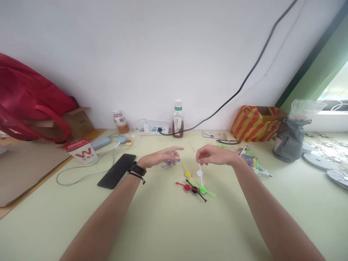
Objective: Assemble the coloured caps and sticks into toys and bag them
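Note:
My right hand (213, 155) is closed in a pinch on the upper end of a white arrow spinner (200, 173), whose tip points down toward the table. My left hand (160, 157), wearing a dark watch, has its index finger stretched out; its thumb and other fingers close on a blue arrow spinner (170, 163), with something clear and blurred around it. Between and below the hands lie a yellow spinner (187, 174), a red spinner (186, 187), a black spinner (194, 190) and a green spinner (203, 189), grouped closely, some overlapping.
Clear packs of coloured spinners (252, 161) lie right of my right hand, near eyeglasses (228, 142). A black phone (116, 171) and cable are on the left. Along the wall stand a drink bottle (178, 121), a power strip (154, 127) and a striped bag (246, 123).

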`<state>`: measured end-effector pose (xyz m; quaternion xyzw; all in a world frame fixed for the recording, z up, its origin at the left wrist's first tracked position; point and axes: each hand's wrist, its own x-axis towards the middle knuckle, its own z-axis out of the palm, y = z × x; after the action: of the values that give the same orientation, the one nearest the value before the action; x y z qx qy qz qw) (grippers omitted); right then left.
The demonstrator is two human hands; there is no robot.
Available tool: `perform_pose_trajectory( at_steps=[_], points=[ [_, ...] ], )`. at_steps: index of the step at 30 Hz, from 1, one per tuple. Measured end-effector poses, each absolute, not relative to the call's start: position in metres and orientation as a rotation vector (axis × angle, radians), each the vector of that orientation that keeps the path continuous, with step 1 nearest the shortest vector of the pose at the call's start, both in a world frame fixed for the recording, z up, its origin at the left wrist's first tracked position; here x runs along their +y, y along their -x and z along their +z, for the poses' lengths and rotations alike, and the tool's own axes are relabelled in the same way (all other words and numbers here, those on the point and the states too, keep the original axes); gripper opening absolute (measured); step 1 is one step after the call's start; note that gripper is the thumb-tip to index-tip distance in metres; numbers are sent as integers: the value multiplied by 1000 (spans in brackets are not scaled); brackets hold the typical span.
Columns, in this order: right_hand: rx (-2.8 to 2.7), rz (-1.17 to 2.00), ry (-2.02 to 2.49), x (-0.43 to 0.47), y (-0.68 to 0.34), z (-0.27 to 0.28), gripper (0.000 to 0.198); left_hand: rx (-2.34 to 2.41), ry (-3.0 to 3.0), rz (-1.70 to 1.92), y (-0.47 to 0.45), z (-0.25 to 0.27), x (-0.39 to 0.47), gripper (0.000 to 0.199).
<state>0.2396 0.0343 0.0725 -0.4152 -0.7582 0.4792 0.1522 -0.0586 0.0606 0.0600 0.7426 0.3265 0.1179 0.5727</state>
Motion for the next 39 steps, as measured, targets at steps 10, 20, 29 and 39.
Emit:
perform_pose_trajectory(
  at_steps=[10, 20, 29, 39],
  points=[
    [-1691, 951, 1273, 33, -277, 96, 10, 687, -1682, 276, 59, 59, 61, 59],
    [-1730, 861, 1199, 29, -253, 96, 15, 605, -1702, 250, 49, 61, 56, 61],
    [-2118, 816, 1154, 24, -224, 93, 35, 544, -1670, 254, 43, 62, 53, 63],
    [-2214, 769, 1098, 19, -225, 99, 17, 574, -1544, 317, 48, 60, 56, 63]
  ],
)
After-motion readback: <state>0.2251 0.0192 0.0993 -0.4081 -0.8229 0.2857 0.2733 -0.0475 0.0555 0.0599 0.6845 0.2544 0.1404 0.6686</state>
